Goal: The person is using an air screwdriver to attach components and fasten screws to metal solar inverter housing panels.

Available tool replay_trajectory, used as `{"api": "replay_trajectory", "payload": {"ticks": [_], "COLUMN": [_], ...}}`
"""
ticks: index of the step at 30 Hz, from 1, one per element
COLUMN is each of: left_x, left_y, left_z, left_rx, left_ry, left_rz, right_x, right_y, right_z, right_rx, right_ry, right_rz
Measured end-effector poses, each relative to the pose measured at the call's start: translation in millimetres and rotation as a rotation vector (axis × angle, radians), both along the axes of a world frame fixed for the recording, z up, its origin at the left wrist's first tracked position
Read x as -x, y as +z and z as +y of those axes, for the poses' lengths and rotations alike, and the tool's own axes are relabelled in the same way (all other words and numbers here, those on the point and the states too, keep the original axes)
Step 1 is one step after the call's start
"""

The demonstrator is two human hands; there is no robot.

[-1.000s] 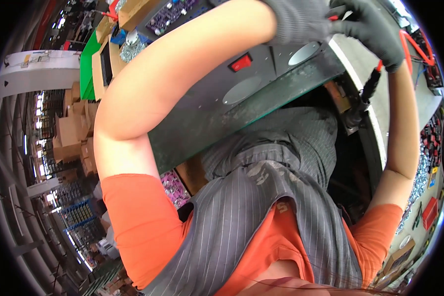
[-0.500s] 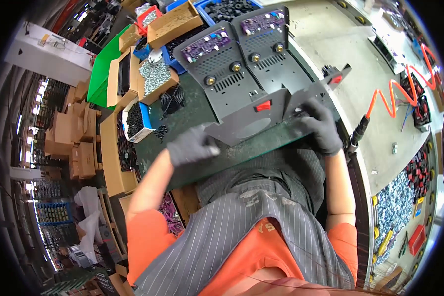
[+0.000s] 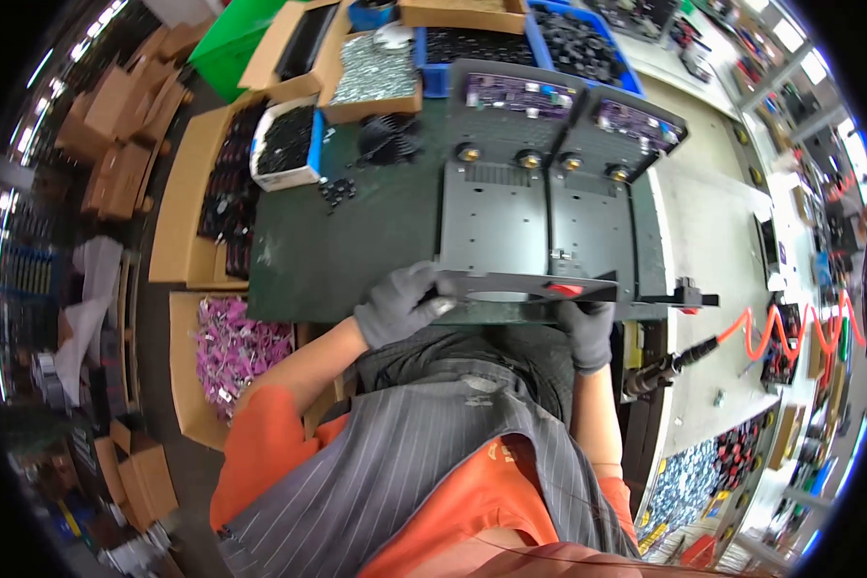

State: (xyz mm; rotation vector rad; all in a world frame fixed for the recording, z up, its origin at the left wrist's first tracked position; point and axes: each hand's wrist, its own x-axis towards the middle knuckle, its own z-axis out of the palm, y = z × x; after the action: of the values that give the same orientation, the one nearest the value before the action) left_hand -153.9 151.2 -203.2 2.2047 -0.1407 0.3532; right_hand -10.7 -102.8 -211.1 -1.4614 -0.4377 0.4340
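Note:
Two dark grey metal panels lie side by side on the green work surface. Each of them, the left panel [image 3: 496,222] and the right panel [image 3: 592,222], has a raised far end with a purple circuit board and round brass-coloured fittings. Their near edges stand up; a red switch [image 3: 565,289] shows in the left one. My left hand [image 3: 400,306], in a grey glove, has its fingers curled at the left end of that near edge, thumb on the near side. My right hand [image 3: 588,334], also gloved, grips the near edge from below, its fingertips partly hidden.
Left of the panels lie a coil of black parts [image 3: 390,140] and loose black bits [image 3: 338,193]. Behind stand a carton of silver screws [image 3: 416,101] and blue bins [image 3: 437,81]. A box of purple parts [image 3: 185,361] stands at left; a power screwdriver [image 3: 657,374] hangs at right.
My view has turned, so the panels appear squarer to me. My left hand has come to the panel's end, and my right hand has moved in under the near edge.

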Motion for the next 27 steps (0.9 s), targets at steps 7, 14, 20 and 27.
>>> {"api": "replay_trajectory", "payload": {"ticks": [7, 14, 20, 27], "left_x": [-5.6, 87.4, 191.0, 177.5], "left_y": [-7.3, 24.1, -46.8, -82.9], "left_z": [3.1, 155.1, 273.4, 295.0], "left_rx": [0.053, 0.049, -0.337, -0.195], "left_ry": [0.006, 0.931, 1.271, 1.088], "left_rz": [-0.097, -0.043, 0.726, 0.971], "right_x": [-14.8, -31.7, -28.6, -22.8], "right_y": [-2.2, -30.5, -21.2, -14.3], "right_z": [-14.2, -39.5, -29.0, -32.9], "right_rx": [0.031, 0.086, 0.116, 0.073], "right_ry": [-0.101, -0.114, -0.084, -0.110], "right_rz": [0.031, 0.019, -0.231, -0.093]}}
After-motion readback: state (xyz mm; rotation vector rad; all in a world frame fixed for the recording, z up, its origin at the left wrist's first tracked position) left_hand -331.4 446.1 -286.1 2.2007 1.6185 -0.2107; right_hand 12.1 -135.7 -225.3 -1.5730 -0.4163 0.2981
